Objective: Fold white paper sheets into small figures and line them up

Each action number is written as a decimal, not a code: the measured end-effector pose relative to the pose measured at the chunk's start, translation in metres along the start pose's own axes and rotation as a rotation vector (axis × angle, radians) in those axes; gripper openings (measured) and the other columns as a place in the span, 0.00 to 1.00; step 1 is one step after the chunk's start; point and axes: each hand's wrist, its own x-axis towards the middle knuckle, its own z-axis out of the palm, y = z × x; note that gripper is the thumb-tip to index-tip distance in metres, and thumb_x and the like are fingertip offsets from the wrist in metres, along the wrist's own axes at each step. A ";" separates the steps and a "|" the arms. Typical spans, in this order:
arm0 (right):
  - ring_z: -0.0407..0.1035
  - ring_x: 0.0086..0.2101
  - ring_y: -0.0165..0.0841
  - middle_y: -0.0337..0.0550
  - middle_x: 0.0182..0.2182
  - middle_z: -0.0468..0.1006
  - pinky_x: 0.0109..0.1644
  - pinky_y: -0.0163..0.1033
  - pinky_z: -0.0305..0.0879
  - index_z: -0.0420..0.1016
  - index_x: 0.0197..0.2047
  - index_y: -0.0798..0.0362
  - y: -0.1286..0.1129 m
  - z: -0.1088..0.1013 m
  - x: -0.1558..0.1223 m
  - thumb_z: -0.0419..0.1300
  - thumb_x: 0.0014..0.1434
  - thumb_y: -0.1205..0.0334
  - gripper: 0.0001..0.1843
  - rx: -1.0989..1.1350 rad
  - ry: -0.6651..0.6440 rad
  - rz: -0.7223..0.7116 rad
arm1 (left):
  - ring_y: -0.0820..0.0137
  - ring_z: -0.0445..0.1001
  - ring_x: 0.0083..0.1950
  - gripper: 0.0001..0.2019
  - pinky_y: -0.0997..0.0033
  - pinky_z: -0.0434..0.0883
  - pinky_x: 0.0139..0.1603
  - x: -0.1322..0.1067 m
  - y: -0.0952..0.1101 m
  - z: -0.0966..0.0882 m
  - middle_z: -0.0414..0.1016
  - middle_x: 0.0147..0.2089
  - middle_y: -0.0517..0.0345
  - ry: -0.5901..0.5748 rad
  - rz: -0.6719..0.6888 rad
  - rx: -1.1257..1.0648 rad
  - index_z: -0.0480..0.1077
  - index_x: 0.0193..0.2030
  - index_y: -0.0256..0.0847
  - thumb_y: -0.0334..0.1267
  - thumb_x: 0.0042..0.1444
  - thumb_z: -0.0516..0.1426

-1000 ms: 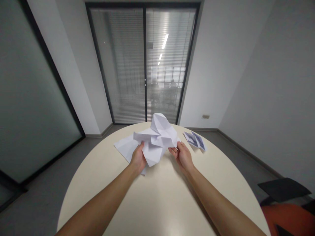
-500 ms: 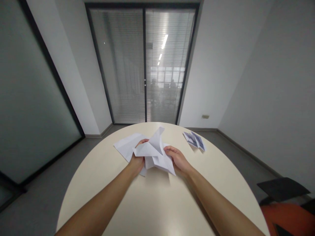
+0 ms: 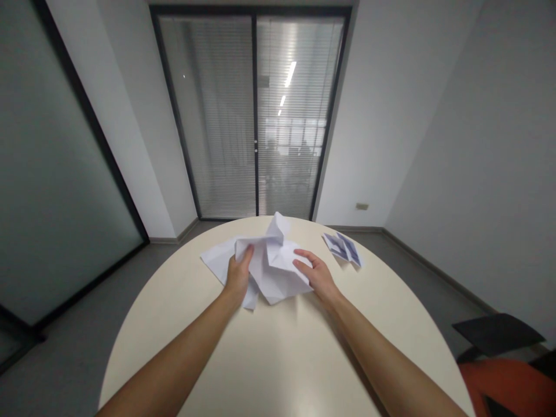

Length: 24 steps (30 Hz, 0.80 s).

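Observation:
A crumpled, creased white paper sheet point(image 3: 273, 263) lies on the round cream table point(image 3: 282, 353) in front of me. My left hand point(image 3: 238, 275) pinches the sheet's left edge, thumb on top. My right hand point(image 3: 316, 273) rests on the sheet's right side with its fingers stretched out over the paper. A flatter white sheet point(image 3: 215, 260) lies partly under the crumpled one at the left.
A small folded paper with dark printing point(image 3: 343, 248) lies on the table to the right of my hands. Behind the table stand glass doors with blinds point(image 3: 256, 116). A black and orange chair point(image 3: 508, 359) is at the lower right.
The paper was lifted and bunched between both hands, then came down onto the table. My right hand went from gripping the sheet to lying spread on it.

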 end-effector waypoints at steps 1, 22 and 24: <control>0.73 0.29 0.33 0.42 0.38 0.83 0.32 0.36 0.66 0.79 0.47 0.52 -0.001 0.001 -0.001 0.74 0.43 0.51 0.28 0.023 -0.030 0.028 | 0.55 0.76 0.55 0.21 0.61 0.73 0.55 0.000 -0.001 0.001 0.79 0.53 0.46 0.026 -0.023 -0.037 0.74 0.51 0.38 0.46 0.53 0.67; 0.77 0.34 0.38 0.45 0.39 0.83 0.41 0.43 0.73 0.79 0.48 0.53 -0.017 0.002 -0.006 0.76 0.40 0.50 0.32 0.114 -0.013 0.091 | 0.56 0.78 0.54 0.20 0.56 0.73 0.59 -0.001 0.018 0.005 0.81 0.49 0.46 -0.076 -0.174 -0.233 0.73 0.53 0.36 0.35 0.54 0.65; 0.77 0.35 0.37 0.46 0.42 0.83 0.42 0.43 0.73 0.78 0.49 0.53 -0.013 -0.005 0.003 0.76 0.39 0.51 0.33 0.173 0.113 0.018 | 0.57 0.77 0.55 0.20 0.57 0.72 0.59 0.002 0.020 0.004 0.81 0.50 0.47 -0.062 -0.134 -0.231 0.73 0.54 0.36 0.35 0.54 0.64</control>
